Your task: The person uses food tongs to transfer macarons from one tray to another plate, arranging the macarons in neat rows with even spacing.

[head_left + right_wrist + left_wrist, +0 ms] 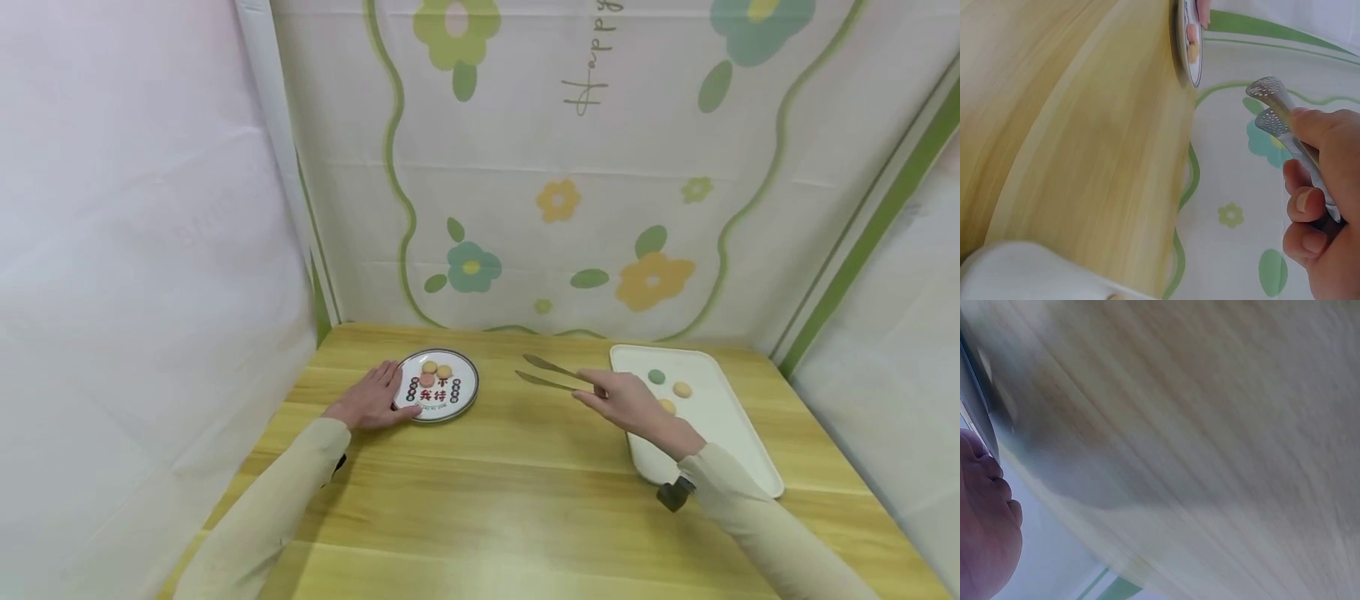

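My right hand (626, 404) grips metal tongs (551, 372) by their rear end, above the table left of the white tray (738, 433). The tongs' perforated tips (1267, 89) stand apart, with nothing between them. On the tray lie a green macaron (656, 377) and two yellowish macarons (682, 389), one partly covered by the right hand. My left hand (371, 398) holds the left rim of a round white plate (467, 392) printed with red and dark characters, its thumb over the front edge. Two yellow macarons (444, 372) and a pink macaron (427, 381) sit together on the plate.
Everything stands on a wood-grain table (480, 500). A flowered cloth wall (517, 167) rises at its back edge, and pale cloth side walls (150, 292) stand at left and right. Between plate and tray, bare wood shows.
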Demonstrator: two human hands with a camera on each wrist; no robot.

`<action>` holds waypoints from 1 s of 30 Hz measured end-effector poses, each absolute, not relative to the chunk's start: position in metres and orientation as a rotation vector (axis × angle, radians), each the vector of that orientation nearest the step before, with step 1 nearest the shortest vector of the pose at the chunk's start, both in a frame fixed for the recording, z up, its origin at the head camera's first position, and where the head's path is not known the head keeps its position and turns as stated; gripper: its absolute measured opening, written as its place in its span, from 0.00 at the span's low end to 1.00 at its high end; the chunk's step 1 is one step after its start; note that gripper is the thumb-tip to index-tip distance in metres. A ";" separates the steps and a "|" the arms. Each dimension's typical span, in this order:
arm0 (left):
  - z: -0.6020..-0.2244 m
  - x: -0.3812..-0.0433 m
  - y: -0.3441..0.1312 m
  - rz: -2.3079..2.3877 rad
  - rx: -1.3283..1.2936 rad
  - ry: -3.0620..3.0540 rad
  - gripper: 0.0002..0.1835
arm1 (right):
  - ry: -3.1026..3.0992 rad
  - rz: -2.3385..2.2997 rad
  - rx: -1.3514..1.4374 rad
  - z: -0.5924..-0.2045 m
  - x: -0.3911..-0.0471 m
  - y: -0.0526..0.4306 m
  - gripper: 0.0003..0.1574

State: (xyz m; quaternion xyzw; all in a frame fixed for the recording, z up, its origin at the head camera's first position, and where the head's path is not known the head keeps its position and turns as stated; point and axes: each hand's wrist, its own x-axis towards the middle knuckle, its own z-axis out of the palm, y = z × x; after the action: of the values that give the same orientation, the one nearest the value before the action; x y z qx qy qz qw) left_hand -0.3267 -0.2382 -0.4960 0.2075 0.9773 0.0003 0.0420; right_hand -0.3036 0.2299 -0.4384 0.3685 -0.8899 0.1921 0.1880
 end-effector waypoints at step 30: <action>-0.495 -0.330 -0.239 -0.016 0.631 2.986 0.58 | -2.620 0.497 0.803 -0.451 -0.294 0.316 0.14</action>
State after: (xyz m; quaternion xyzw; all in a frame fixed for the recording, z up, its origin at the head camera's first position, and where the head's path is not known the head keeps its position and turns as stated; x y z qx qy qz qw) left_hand -0.3298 -0.2389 -0.4955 0.2064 0.9774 -0.0053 0.0448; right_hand -0.2941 0.3159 -0.4506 0.2838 -0.9258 0.1757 0.1773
